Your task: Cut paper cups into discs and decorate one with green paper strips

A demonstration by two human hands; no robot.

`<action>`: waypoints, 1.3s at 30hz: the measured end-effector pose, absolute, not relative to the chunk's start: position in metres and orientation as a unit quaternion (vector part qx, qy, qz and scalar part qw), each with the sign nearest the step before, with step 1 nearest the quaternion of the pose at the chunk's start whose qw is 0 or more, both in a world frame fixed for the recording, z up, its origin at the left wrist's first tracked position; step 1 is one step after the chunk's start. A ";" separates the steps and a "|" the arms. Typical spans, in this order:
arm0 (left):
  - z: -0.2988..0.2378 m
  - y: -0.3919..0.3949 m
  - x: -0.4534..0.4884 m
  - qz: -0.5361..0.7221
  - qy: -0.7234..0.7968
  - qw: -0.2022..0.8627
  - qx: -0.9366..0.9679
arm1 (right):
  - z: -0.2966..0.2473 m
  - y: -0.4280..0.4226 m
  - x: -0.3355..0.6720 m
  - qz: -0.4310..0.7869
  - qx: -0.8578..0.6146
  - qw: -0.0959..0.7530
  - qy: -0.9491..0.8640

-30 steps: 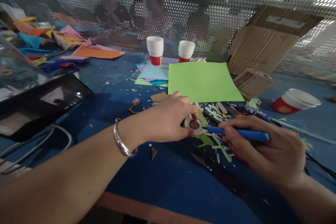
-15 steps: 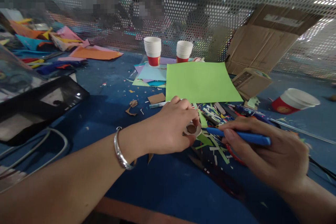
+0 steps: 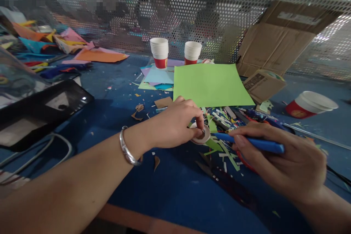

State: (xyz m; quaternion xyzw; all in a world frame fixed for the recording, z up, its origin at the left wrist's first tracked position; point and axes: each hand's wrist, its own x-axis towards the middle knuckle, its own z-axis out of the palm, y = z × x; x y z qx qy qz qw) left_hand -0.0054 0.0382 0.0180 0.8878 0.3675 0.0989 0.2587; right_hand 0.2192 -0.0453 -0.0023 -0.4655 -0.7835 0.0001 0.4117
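Observation:
My left hand [image 3: 183, 122], a silver bangle on its wrist, reaches over the middle of the table. Its thumb and forefinger are pinched together at the brown centre of a small round white piece [image 3: 201, 139]; whether this is a disc or a ring I cannot tell. A blue pen [image 3: 263, 145] is gripped in my right hand [image 3: 290, 161], its tip pointing left at that piece's right edge. Dark-handled scissors [image 3: 219, 177] lie just below, blades toward the upper left. Green and white paper scraps [image 3: 227, 153] are strewn between the hands.
A green sheet [image 3: 211, 84] lies behind my hands, with two stacks of paper cups [image 3: 159, 52] at its back. Another cup [image 3: 309, 105] lies tilted at right, near cardboard boxes [image 3: 276, 40]. At left are a black case [image 3: 41, 109], a white cable [image 3: 68, 146] and coloured paper [image 3: 101, 55].
My left thumb and forefinger have shifted from the round piece's rim to its centre, showing more of its white edge. The right hand with the pen has barely moved.

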 end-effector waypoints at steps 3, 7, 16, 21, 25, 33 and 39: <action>0.032 0.043 -0.020 0.092 0.367 0.276 0.883 | -0.002 -0.046 0.219 -0.009 -0.472 0.410 -0.780; 0.043 0.049 -0.041 -0.013 0.368 0.294 0.882 | -0.003 -0.047 0.217 -0.007 -0.482 0.413 -0.773; 0.011 0.042 -0.023 0.047 0.366 0.233 0.900 | -0.004 -0.045 0.216 0.032 -0.485 0.403 -0.776; 0.002 0.043 -0.013 0.054 0.360 0.196 0.911 | -0.004 -0.044 0.214 0.031 -0.491 0.398 -0.774; 0.003 0.041 -0.010 0.079 0.345 0.190 0.916 | -0.003 -0.045 0.213 0.039 -0.486 0.400 -0.776; 0.015 0.030 -0.011 0.104 0.335 0.183 0.919 | -0.003 -0.048 0.214 0.032 -0.483 0.410 -0.773; 0.019 0.028 -0.010 0.079 0.338 0.157 0.925 | -0.003 -0.048 0.213 0.018 -0.482 0.398 -0.780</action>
